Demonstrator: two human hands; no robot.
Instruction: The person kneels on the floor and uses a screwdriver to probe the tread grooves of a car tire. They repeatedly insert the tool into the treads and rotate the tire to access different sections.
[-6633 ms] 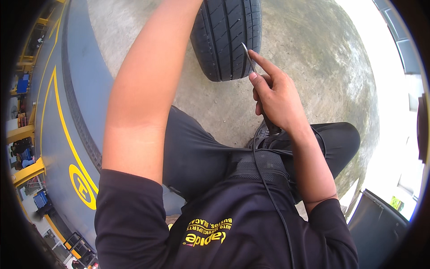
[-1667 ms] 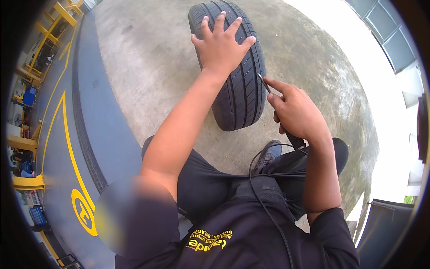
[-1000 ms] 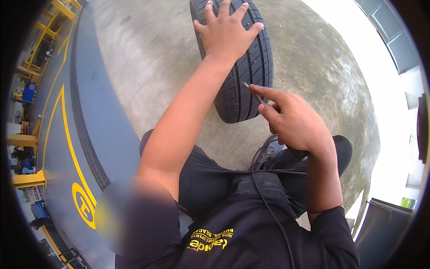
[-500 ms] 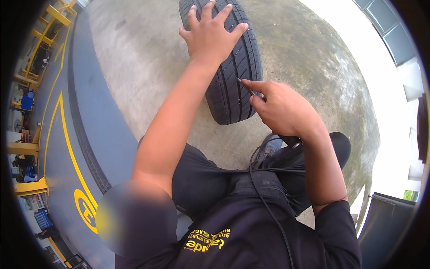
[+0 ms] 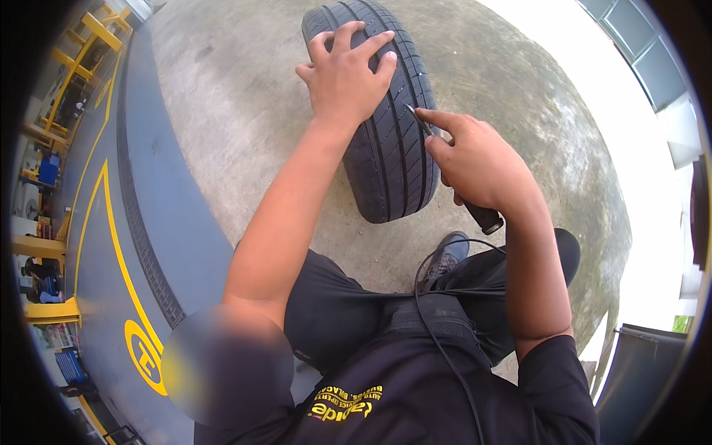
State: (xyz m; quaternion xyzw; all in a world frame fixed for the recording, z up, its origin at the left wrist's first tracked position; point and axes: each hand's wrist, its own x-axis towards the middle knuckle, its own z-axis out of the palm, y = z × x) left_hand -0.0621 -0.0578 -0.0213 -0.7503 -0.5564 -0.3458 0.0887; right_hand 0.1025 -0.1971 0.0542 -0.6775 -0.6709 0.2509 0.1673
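Right hand (image 5: 478, 163) wrapped round a dark-handled pick (image 5: 486, 219), index finger along its thin metal shaft; tip at the tread of black tyre (image 5: 393, 178), can't tell if touching. Left hand (image 5: 347, 85) spread, fingers on tread higher up. Tyre stands on concrete floor (image 5: 549, 104), upper middle of view, dark shoe (image 5: 446, 261) near its lower end
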